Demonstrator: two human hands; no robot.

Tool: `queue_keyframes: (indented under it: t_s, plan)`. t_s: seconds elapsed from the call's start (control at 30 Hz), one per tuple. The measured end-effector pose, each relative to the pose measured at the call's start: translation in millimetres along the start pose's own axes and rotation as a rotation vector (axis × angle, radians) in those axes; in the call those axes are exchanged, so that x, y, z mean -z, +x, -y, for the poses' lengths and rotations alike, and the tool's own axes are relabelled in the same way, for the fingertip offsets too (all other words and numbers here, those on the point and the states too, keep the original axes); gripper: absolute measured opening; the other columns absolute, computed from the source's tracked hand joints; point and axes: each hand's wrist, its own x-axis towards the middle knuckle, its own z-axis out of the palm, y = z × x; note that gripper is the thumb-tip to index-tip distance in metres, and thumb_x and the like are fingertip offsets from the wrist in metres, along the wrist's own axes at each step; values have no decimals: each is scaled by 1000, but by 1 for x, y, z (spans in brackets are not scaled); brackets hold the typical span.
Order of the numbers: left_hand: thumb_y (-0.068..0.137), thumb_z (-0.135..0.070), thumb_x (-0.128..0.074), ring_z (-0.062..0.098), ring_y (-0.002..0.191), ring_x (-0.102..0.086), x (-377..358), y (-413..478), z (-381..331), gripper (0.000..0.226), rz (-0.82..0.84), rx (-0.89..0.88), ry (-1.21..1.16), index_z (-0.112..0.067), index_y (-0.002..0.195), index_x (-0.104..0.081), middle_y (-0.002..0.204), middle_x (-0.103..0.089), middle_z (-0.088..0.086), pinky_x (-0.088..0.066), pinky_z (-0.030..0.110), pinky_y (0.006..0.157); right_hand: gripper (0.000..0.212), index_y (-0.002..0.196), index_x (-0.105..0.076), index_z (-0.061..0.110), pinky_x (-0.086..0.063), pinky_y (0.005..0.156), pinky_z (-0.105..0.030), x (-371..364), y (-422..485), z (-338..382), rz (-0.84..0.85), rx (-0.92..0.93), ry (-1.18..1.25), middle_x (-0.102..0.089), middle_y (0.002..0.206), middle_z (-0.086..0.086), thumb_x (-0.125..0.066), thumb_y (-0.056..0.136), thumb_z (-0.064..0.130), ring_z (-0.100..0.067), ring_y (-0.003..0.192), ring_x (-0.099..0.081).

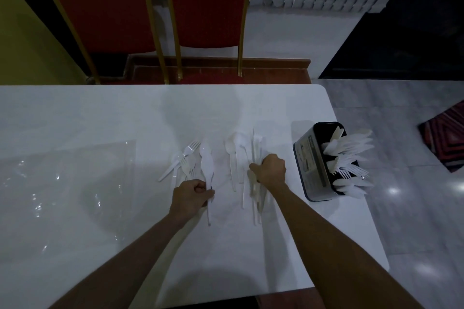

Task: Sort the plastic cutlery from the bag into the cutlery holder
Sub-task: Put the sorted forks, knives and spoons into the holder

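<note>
Head view, says the first: where does the cutlery lie?

On the table [100,113], about midway along, answers the second. Loose forks [187,158] are fanned out just left of centre, with a few spoons [232,152] just right of them. All lie with handles toward the near edge and heads toward the far edge.

And the hands?

The left hand [190,194] is curled round the handles of a white bundle [207,163], knives by the look of them, blades pointing at the far edge. The right hand [271,169] is fisted over a second bundle [254,190] of long pieces whose handles stick out toward the near edge. Which kinds it holds cannot be told.

Where do they go?

The cutlery holder [308,158] stands by the table's right edge, near the right hand and well apart from the left, already bristling with white pieces. The right hand's load likely goes first, and probably must be turned upright to drop in.

The bag?

The clear bag [65,183] lies flat toward the left edge, seemingly emptied. Two red chairs [206,7] stand beyond the far edge.
</note>
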Motion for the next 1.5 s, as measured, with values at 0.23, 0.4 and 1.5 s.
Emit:
queue_keyframes:
  t_s: [0.23,0.4,1.5]
  plan:
    - [77,-19,-75,22,74,-72,5,-1,-5,6,61,-46,-15,-14,79,-73,67,-72,2,-59,36,79,18,68,-61,7,-59,61,-24,29,-16,-7,142,-79,268,-64,68,-6,-70,84,8,-16,57,-65]
    - [78,-14,-75,26,78,-72,12,-6,-34,9,77,-84,-74,-10,85,-73,76,-73,9,-60,34,79,14,73,-63,6,-60,63,-24,50,-32,3,218,-73,461,-66,79,-12,-74,78,0,-22,75,-69]
    - [81,-1,-56,30,75,-66,-168,-3,-225,17,128,-690,361,-3,86,-72,80,-73,15,-49,38,70,10,81,-74,25,-57,79,-34,275,45,-40,134,479,-211,-72,86,8,-80,74,30,-6,81,-66]
